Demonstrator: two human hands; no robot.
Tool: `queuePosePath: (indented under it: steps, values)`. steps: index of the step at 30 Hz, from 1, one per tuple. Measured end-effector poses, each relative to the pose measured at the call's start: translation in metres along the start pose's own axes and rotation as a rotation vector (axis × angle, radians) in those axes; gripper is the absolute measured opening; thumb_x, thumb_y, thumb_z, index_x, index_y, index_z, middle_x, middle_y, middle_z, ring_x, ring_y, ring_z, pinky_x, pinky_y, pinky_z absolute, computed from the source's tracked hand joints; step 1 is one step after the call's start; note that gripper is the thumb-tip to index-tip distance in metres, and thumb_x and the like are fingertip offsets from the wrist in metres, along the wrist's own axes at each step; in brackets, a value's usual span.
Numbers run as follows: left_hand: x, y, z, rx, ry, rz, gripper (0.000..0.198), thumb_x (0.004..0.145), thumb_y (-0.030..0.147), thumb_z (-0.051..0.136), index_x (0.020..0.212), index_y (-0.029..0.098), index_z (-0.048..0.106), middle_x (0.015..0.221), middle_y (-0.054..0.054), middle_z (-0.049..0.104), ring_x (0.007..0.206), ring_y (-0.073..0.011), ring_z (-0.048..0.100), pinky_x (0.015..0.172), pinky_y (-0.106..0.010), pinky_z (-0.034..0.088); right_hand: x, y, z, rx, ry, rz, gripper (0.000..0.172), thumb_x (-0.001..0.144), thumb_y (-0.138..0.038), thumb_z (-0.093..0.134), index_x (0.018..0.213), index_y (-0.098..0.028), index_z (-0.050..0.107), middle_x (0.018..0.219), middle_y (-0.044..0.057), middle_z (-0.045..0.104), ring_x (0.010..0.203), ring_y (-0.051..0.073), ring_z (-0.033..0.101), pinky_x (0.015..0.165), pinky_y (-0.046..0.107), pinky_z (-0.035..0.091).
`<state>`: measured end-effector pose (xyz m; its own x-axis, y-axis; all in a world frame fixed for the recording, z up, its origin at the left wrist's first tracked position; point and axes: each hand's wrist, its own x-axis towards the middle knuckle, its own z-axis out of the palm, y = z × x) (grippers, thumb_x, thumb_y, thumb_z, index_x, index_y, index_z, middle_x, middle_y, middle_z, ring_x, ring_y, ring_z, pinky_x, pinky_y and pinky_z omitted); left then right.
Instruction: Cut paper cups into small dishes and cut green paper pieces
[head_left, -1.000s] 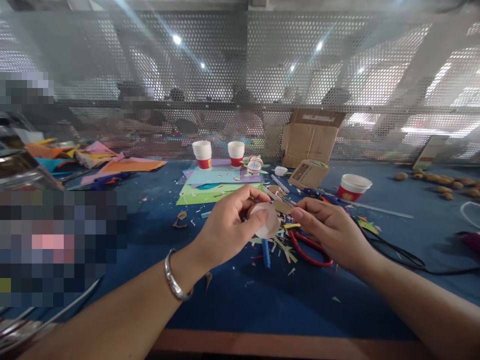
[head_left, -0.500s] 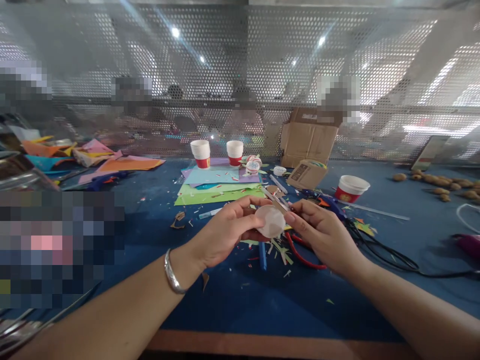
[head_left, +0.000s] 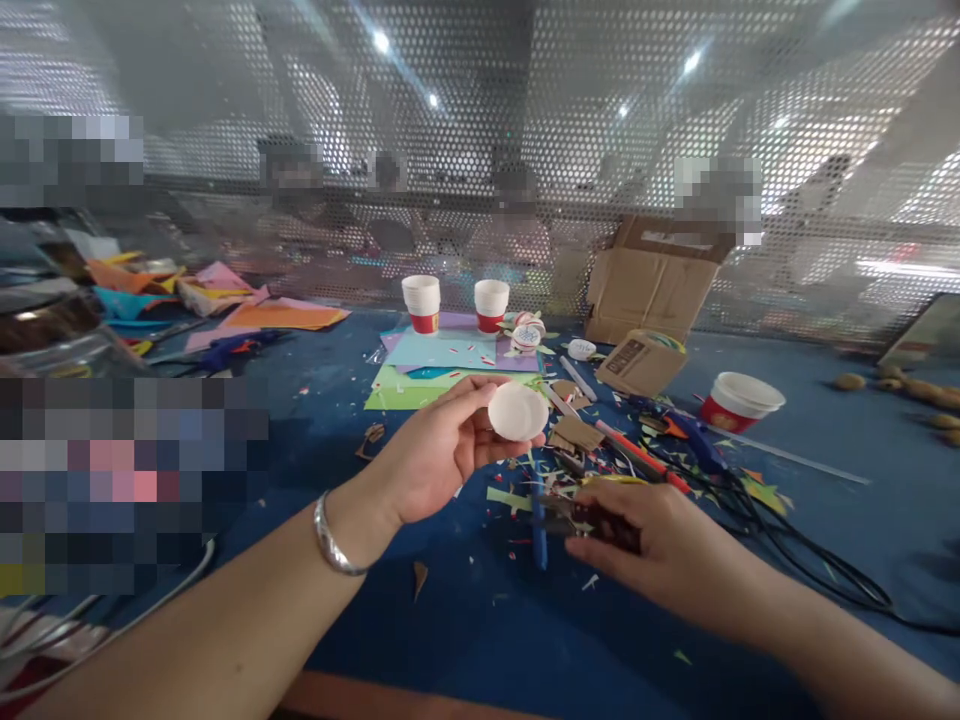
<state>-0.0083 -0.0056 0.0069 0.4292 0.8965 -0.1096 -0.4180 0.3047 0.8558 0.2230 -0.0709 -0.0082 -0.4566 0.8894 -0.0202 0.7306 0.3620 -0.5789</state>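
Note:
My left hand [head_left: 442, 450] pinches a shallow round white paper cup bottom [head_left: 519, 412] between thumb and fingers, its hollow side facing me. Lower and to the right, my right hand [head_left: 652, 535] grips scissors with dark red handles [head_left: 611, 525]. Their dark blades [head_left: 551, 512] point left over a blue stick [head_left: 539, 525] and paper scraps, apart from the cup bottom. The fingers hide part of the handles, and the blades are somewhat blurred.
Stacked paper cups [head_left: 421, 305] stand behind coloured paper sheets [head_left: 450, 350]. On the right are a cardboard box [head_left: 652, 285], a red-and-white cup [head_left: 742, 400], a blue glue gun [head_left: 697, 440] and black cable [head_left: 810, 570]. Orange and pink papers [head_left: 285, 315] lie left.
My right hand has moved down, taking the scissors away from the cup bottom. My left hand has tilted the cup bottom and raised it slightly. The view has swung left.

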Motion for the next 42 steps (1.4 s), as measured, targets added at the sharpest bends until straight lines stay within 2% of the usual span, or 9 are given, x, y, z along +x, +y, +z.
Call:
queuePosePath:
  steps: [5,10,12,17,23,28,33,39,42]
  values:
    - [0.0,-0.004,0.001,-0.097,-0.035,0.002,0.02,0.096,0.029,0.058,0.112,0.019,0.063,0.11,-0.012,0.072,0.092,-0.021,0.073,0.081,-0.03,0.059,-0.008,-0.009,0.002,-0.077,-0.21,-0.114,0.013,0.088,-0.034,0.069,0.094,-0.023,0.07,0.082,-0.001,0.071,0.067,0.016,0.063,0.058,0.026,0.04]
    - [0.0,-0.009,0.003,-0.152,-0.024,-0.056,0.025,0.096,0.029,0.059,0.12,0.021,0.063,0.114,-0.011,0.07,0.093,-0.0196,0.07,0.077,-0.028,0.059,-0.008,-0.01,0.005,-0.154,-0.259,-0.218,0.025,0.087,-0.046,0.071,0.094,-0.022,0.071,0.087,0.001,0.073,0.077,0.019,0.067,0.063,0.028,0.043]
    - [0.0,-0.012,0.005,-0.153,-0.005,-0.09,0.025,0.096,0.028,0.059,0.119,0.02,0.064,0.113,-0.01,0.069,0.093,-0.0187,0.069,0.076,-0.028,0.059,-0.008,-0.008,0.005,-0.173,-0.213,-0.24,0.028,0.089,-0.049,0.068,0.094,-0.022,0.072,0.084,0.003,0.073,0.075,0.019,0.067,0.063,0.028,0.043]
    - [-0.003,-0.018,0.009,-0.103,0.018,-0.168,0.022,0.096,0.032,0.06,0.11,0.017,0.067,0.105,-0.008,0.068,0.087,-0.0158,0.066,0.072,-0.026,0.06,-0.007,-0.001,0.001,-0.171,0.031,-0.216,0.025,0.097,-0.042,0.059,0.095,-0.02,0.071,0.076,0.003,0.071,0.065,0.017,0.065,0.057,0.028,0.043]
    - [-0.005,-0.027,0.012,0.013,-0.08,-0.186,0.029,0.093,0.043,0.063,0.106,0.017,0.064,0.091,-0.004,0.064,0.074,-0.0121,0.063,0.06,-0.02,0.054,-0.007,0.005,-0.001,-0.062,0.341,-0.164,0.019,0.098,-0.03,0.058,0.114,-0.024,0.066,0.088,0.002,0.075,0.071,0.015,0.069,0.066,0.025,0.051]
    - [-0.006,-0.032,0.018,0.083,-0.136,-0.184,0.029,0.093,0.045,0.063,0.096,0.016,0.061,0.085,-0.003,0.061,0.072,-0.0118,0.06,0.059,-0.021,0.053,-0.005,0.006,0.006,-0.051,0.373,-0.289,0.018,0.097,-0.023,0.059,0.113,-0.023,0.067,0.096,0.003,0.077,0.079,0.016,0.072,0.072,0.025,0.052]
    - [-0.009,-0.032,0.02,0.146,-0.166,-0.186,0.033,0.095,0.049,0.058,0.094,0.016,0.061,0.085,-0.004,0.061,0.073,-0.0136,0.06,0.058,-0.023,0.052,-0.004,0.007,0.007,-0.067,0.393,-0.387,0.015,0.096,-0.016,0.059,0.107,-0.02,0.069,0.093,0.003,0.076,0.08,0.015,0.072,0.073,0.024,0.051]
    - [-0.009,-0.029,0.018,0.171,-0.194,-0.167,0.031,0.092,0.046,0.064,0.093,0.015,0.064,0.088,-0.004,0.064,0.079,-0.0142,0.062,0.072,-0.028,0.055,-0.005,0.008,0.008,-0.129,0.39,-0.453,0.014,0.096,-0.014,0.059,0.105,-0.018,0.068,0.09,0.005,0.075,0.077,0.016,0.071,0.068,0.026,0.05]
    - [-0.007,-0.029,0.016,0.134,-0.178,-0.209,0.03,0.092,0.044,0.065,0.094,0.013,0.067,0.09,-0.006,0.066,0.079,-0.0152,0.063,0.072,-0.028,0.056,-0.005,0.007,0.009,-0.134,0.409,-0.456,0.013,0.096,-0.014,0.06,0.105,-0.017,0.068,0.093,0.006,0.076,0.08,0.016,0.072,0.07,0.026,0.051]
